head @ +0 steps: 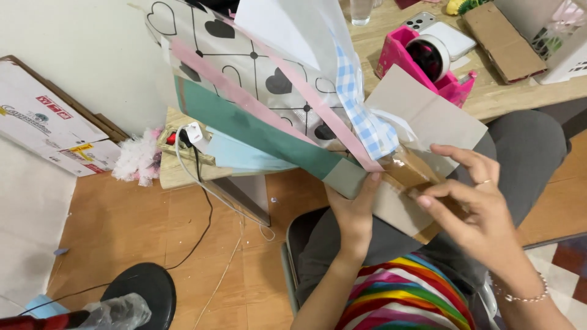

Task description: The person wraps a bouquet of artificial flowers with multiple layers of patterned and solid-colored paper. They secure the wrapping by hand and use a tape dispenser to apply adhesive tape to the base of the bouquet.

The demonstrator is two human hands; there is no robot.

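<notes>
- The left hand [351, 214] is gripping the narrow lower end of a paper-wrapped bouquet [275, 91] from below, with the thumb pressing up against the grey-green fold of the wrapping.
- The right hand [474, 211] is lying over the same end from the other side, fingers spread and curled, with the fingertips [423, 200] touching a strip of clear glossy tape [406, 170] on the brown paper; it is wearing a ring and a beaded bracelet [520, 296].
- The bouquet is being held above the person's lap, tilting up and away to the left, its wide top fanning out over the edge of the wooden bench [489, 91].
- The wrapping is showing layers: white paper with black hearts, a dark green sheet, pale blue paper, pink strips, a blue checked ribbon [361, 116] and a grey-brown outer sheet.
- On the bench, a pink tape dispenser [422, 61] is sitting just behind the bouquet, with a phone [422, 21] and a flat piece of cardboard [498, 36] near it.
- On the wooden floor to the left, a cardboard box [49, 122] is leaning by the wall, and a black cable [195, 238] is trailing down from the bench.
</notes>
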